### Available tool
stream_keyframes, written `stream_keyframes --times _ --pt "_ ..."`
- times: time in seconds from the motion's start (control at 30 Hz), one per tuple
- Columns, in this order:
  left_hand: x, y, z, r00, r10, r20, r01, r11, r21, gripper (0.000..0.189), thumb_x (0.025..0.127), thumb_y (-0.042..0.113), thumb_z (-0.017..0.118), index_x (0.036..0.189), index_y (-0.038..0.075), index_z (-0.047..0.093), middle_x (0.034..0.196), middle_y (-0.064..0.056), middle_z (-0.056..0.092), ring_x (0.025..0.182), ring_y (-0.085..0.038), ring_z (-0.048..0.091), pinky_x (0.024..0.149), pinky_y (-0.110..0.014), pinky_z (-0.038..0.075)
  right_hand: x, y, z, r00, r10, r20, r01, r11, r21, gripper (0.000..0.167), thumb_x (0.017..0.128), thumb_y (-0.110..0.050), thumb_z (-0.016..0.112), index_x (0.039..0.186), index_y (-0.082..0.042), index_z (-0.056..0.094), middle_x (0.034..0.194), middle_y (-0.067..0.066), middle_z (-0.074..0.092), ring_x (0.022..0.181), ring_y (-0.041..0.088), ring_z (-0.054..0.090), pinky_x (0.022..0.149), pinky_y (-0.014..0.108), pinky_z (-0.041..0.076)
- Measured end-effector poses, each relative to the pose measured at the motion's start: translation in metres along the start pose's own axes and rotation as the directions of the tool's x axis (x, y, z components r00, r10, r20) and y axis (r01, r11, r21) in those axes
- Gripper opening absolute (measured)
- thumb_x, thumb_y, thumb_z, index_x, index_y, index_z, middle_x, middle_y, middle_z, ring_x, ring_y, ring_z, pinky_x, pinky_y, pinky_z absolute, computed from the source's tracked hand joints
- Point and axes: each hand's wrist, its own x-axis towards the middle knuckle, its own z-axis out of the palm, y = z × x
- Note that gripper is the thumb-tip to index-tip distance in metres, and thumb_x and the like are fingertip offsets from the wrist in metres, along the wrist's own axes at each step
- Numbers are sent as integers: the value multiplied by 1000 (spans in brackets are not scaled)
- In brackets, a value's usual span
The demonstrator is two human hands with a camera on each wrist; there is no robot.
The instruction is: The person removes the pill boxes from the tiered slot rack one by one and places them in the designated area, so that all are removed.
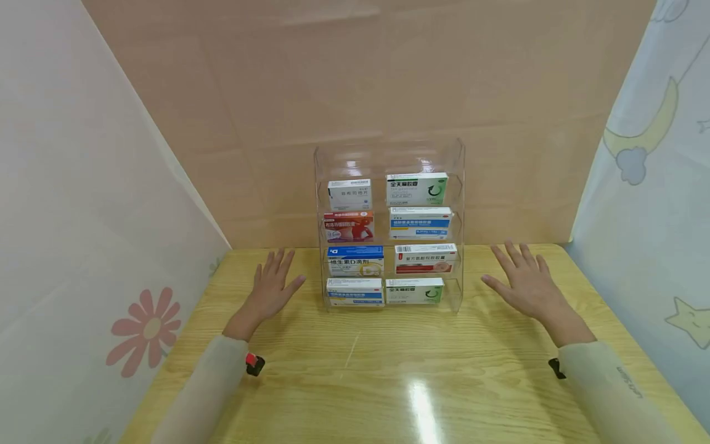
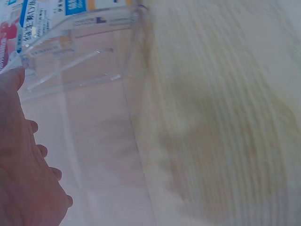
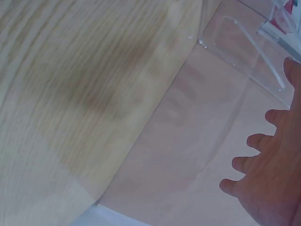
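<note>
A clear tiered rack (image 1: 388, 161) stands upright at the back of the wooden table, holding several medicine boxes in two columns. On the left side are a white box (image 1: 349, 195), a red box (image 1: 348, 227), a blue and yellow box (image 1: 355, 261) and a blue-striped box (image 1: 355, 293). The right side has a green and white box (image 1: 417, 189), a blue-striped box (image 1: 420, 224), a red-banded box (image 1: 425, 259) and another green and white box (image 1: 414, 291). My left hand (image 1: 272, 288) is left of the rack, fingers spread, holding nothing. To its right, my right hand (image 1: 524, 283) spreads its fingers too, also holding nothing.
The wooden table (image 1: 355, 370) reaches back to a brown backdrop (image 1: 355, 80). Pale patterned sheets hang on both sides, one with a pink flower (image 1: 151, 330), the other with a yellow moon (image 1: 649, 132). A dark strap device shows at each wrist.
</note>
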Motion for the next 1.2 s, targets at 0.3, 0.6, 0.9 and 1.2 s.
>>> stream_keyframes --times 0.3,0.6,0.9,1.2 --pt "13 17 -4 997 59 -55 -62 996 -64 80 103 61 36 165 20 4 170 -12 3 155 -36 -6 121 -66 -6 2 -16 -3 995 -61 -76 59 998 -25 81 103 -53 47 164 -12 12 165 28 12 148 55 9 114 77 8" --pt "18 32 -6 992 77 -103 -91 986 -139 78 104 54 41 164 14 9 170 -13 7 155 -37 1 123 -64 4 2 -33 -7 989 -95 -116 96 995 -4 81 101 -51 53 162 -10 19 164 27 18 148 51 16 116 72 13" --pt "28 47 -8 987 67 -145 -106 954 -279 76 103 53 46 164 21 12 169 -8 13 154 -35 15 119 -63 25 3 -48 -10 964 -162 -213 170 985 20 77 98 -41 64 158 -6 31 157 28 33 139 52 34 109 71 31" --pt "39 58 -3 980 57 -189 -143 868 -476 75 101 33 61 162 20 19 162 -16 26 139 -42 40 104 -57 49 -1 -64 -13 935 -214 -284 234 971 38 75 93 -33 71 154 -5 38 150 24 44 133 47 44 103 66 41"
